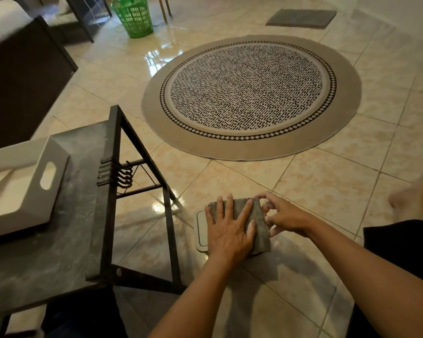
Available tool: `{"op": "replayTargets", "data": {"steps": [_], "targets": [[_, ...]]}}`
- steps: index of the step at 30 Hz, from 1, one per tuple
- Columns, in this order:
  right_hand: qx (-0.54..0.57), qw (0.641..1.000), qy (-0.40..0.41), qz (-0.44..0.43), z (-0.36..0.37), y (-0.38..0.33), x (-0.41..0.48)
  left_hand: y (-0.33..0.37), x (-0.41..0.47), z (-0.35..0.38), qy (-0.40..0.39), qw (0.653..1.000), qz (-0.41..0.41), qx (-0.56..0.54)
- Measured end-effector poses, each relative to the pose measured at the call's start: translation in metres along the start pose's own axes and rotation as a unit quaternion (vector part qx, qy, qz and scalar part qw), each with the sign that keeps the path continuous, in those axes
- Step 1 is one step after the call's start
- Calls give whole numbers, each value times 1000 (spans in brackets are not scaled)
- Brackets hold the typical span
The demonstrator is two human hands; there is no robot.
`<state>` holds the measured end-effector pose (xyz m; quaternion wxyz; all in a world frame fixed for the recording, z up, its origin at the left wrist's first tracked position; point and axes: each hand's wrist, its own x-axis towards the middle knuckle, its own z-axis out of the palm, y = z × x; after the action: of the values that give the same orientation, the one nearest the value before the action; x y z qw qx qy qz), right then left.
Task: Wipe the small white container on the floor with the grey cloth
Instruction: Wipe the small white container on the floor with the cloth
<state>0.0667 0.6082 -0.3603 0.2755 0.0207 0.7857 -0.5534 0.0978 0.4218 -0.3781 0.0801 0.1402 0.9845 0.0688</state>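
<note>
Small white container is lying on the tiled floor beside a dark metal stand, mostly hidden beneath the grey cloth. Left hand is pressing flat on the cloth, fingers spread; right hand is pinching its far edge. Wiping looks underway; next likely calls for sliding the cloth toward the uncovered left rim.

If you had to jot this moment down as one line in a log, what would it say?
stage: wiping | left hand: flat on grey cloth | right hand: pinching cloth edge | white container: on floor, mostly covered
</note>
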Motion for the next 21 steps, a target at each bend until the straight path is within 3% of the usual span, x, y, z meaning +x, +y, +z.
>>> {"op": "replayTargets", "data": {"steps": [4, 10, 16, 21], "targets": [[-10, 1000, 8, -2, 1, 0, 1, 1, -2, 0, 9, 999, -49, -9], [-6, 1000, -4, -5, 1, -3, 2, 14, 2, 1, 2, 1000, 13, 13], [-17, 1000, 19, -2, 0, -1, 5, 9, 5, -2, -6, 999, -34, -4], [-21, 1000, 6, -3, 0, -4, 5, 15, 2, 3, -3, 1000, 20, -23]]}}
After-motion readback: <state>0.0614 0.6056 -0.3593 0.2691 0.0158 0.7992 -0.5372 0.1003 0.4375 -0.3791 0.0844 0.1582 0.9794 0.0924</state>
